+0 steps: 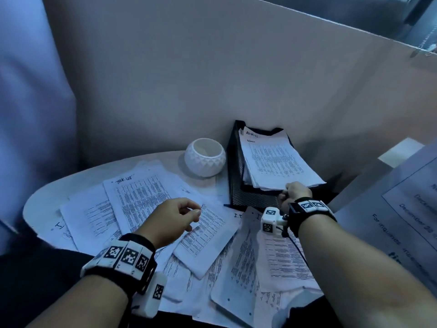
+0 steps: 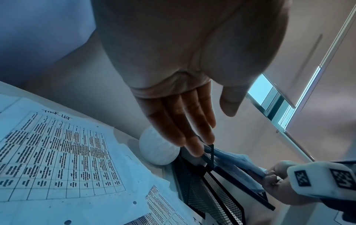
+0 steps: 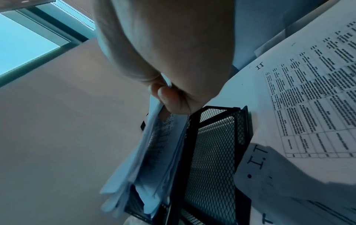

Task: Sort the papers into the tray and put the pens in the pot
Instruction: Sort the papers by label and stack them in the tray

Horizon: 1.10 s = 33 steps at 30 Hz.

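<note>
A black mesh tray [image 1: 236, 188] stands at the back right of the round table, with a stack of printed papers [image 1: 272, 159] lying in it. My right hand [image 1: 287, 191] pinches the near edge of that stack [image 3: 154, 152] just above the tray's front wall [image 3: 212, 144]. My left hand [image 1: 194, 211] hovers over the loose sheets [image 1: 142, 197] spread across the table, its fingers [image 2: 185, 129] relaxed and holding nothing. A white faceted pot [image 1: 204, 157] stands left of the tray and looks empty. No pens are in view.
A grey partition [image 1: 212, 79] rises right behind the pot and tray. A large printed notice [image 1: 406, 209] leans at the right edge. Blue fabric [image 1: 28, 114] hangs at the left. Loose sheets overhang the table's near rim [image 1: 236, 304].
</note>
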Each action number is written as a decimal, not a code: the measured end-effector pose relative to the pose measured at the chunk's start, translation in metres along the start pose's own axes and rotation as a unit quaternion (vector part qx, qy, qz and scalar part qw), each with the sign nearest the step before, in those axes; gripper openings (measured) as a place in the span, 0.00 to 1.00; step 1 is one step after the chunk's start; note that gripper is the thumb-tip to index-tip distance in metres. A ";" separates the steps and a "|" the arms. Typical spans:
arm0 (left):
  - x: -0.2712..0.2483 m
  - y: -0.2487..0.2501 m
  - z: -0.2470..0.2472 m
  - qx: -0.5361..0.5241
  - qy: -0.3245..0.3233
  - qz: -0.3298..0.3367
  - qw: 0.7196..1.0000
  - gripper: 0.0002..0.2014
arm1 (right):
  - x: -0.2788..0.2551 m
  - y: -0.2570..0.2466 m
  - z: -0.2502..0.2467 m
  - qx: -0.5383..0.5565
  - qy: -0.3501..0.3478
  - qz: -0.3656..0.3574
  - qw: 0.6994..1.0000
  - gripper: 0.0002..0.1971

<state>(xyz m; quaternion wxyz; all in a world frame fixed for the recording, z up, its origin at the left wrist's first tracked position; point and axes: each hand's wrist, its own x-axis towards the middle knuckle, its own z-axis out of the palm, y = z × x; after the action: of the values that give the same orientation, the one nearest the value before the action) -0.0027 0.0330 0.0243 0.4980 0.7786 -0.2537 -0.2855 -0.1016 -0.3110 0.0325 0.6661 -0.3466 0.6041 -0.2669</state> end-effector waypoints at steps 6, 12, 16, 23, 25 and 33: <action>0.003 -0.007 -0.004 0.031 -0.005 -0.002 1.000 0.04 | 0.015 -0.005 0.022 0.036 -0.019 -0.007 0.999 0.14; 0.007 -0.007 -0.005 0.049 -0.005 -0.003 0.999 0.04 | 0.036 -0.007 0.035 0.057 -0.088 -0.056 0.993 0.15; 0.009 -0.008 -0.004 0.062 -0.008 -0.004 0.998 0.04 | 0.047 -0.001 0.032 0.055 -0.107 -0.049 0.992 0.21; 0.011 -0.008 -0.003 0.075 -0.012 0.006 0.997 0.04 | 0.027 0.032 0.005 -0.030 -0.019 -0.138 0.990 0.12; 0.011 -0.008 -0.002 0.080 -0.015 0.009 0.997 0.04 | 0.027 0.049 -0.013 -0.082 -0.015 -0.197 0.977 0.11; 0.007 -0.010 0.007 0.120 -0.037 0.007 0.992 0.03 | 0.043 0.109 -0.106 -0.271 0.145 -0.204 0.929 0.11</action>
<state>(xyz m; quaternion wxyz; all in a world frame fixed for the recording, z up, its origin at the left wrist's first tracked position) -0.0012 0.0277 0.0115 0.3933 0.8198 -0.3095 -0.2783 -0.2074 -0.2923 -0.0827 0.3830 -0.5875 0.6597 -0.2702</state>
